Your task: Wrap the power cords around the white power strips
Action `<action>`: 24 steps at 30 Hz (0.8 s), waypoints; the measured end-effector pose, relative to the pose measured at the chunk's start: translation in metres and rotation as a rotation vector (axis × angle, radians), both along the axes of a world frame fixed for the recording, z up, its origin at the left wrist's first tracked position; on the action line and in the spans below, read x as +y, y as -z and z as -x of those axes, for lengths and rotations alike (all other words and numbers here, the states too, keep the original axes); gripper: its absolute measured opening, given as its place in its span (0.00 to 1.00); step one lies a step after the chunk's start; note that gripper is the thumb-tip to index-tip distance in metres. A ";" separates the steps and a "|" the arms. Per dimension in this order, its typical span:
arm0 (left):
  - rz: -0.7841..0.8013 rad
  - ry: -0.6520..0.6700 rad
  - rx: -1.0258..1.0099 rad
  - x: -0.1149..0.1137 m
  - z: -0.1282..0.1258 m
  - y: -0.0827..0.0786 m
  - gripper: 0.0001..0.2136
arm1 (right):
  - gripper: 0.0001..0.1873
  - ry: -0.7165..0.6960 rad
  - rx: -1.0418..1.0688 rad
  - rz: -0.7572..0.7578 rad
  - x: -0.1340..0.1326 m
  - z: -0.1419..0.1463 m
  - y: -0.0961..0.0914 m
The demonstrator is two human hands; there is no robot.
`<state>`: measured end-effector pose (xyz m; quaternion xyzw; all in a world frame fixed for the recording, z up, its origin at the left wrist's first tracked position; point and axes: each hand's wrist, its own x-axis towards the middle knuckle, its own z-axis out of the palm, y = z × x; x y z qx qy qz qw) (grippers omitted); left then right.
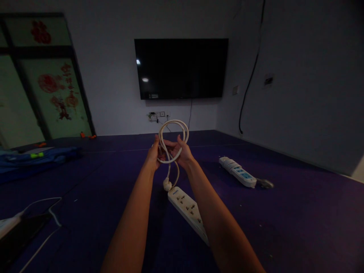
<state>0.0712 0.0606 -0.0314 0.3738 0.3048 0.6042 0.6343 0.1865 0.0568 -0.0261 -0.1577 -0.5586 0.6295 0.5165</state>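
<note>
A white power cord (186, 133) is looped into a coil, held up off the floor between both hands. My left hand (155, 153) grips the coil's left side, thumb pointing up. On the coil's right side, my right hand (183, 151) is closed round the cord, some of its fingers behind the loops. Below the hands hangs the cord's plug (167, 184), close to the end of a white power strip (186, 208). That strip lies on the purple floor, partly hidden by my right forearm.
A second power strip (241, 175), wrapped in its own cord, lies to the right. Blue cloth (42, 157) is on the left, with a thin white cable (42, 244) nearer me. A television (182, 68) hangs on the far wall; a black cable (250, 83) runs down the right wall.
</note>
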 end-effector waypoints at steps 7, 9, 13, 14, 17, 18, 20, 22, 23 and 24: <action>-0.029 0.120 -0.002 -0.001 0.002 -0.001 0.35 | 0.29 0.241 -0.074 -0.080 0.009 -0.002 0.002; -0.010 0.119 -0.009 -0.001 0.004 -0.001 0.33 | 0.26 0.276 -0.086 -0.098 0.012 -0.002 0.004; -0.009 0.089 0.023 0.000 0.005 -0.001 0.28 | 0.25 0.273 -0.109 -0.124 0.015 -0.003 0.011; -0.015 0.081 0.029 0.000 0.005 -0.002 0.28 | 0.25 0.286 -0.113 -0.135 0.016 -0.004 0.012; -0.025 0.086 0.016 -0.001 0.006 -0.002 0.27 | 0.22 0.362 -0.132 -0.191 0.017 -0.006 0.014; -0.023 0.092 0.004 -0.001 0.006 -0.002 0.26 | 0.20 0.385 -0.146 -0.215 0.019 -0.006 0.014; -0.012 0.089 -0.023 -0.002 0.007 -0.002 0.22 | 0.17 0.427 -0.172 -0.246 0.022 -0.007 0.015; -0.003 0.075 -0.035 -0.003 0.009 -0.002 0.19 | 0.14 0.498 -0.172 -0.251 0.027 -0.005 0.017; -0.001 0.068 -0.035 -0.004 0.009 -0.003 0.18 | 0.12 0.539 -0.159 -0.244 0.029 -0.005 0.018; 0.000 0.065 -0.033 -0.005 0.009 -0.003 0.18 | 0.12 0.593 -0.146 -0.235 0.031 -0.004 0.020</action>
